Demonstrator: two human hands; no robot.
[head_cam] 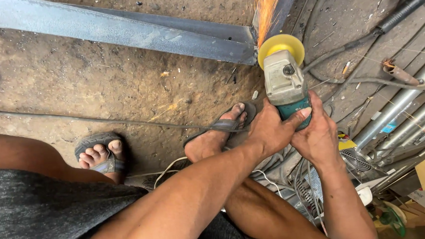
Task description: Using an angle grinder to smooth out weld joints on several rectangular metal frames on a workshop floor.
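A long grey steel beam (120, 32) lies across the dirt floor (99, 86), and at its right end an angle grinder (284, 79) with a yellow guard throws orange sparks (267, 7). The left hand (270, 130) and right hand (317, 136) are both clenched around the grinder's teal body, just beside a sandalled foot (218, 131).

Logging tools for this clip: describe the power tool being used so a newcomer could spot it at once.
Find the long grey steel beam across the dirt floor; sparks fly at its right end. There sits the angle grinder, gripped by both hands, left hand and right hand. Its yellow guard and teal body set it apart from the grey pipes nearby.
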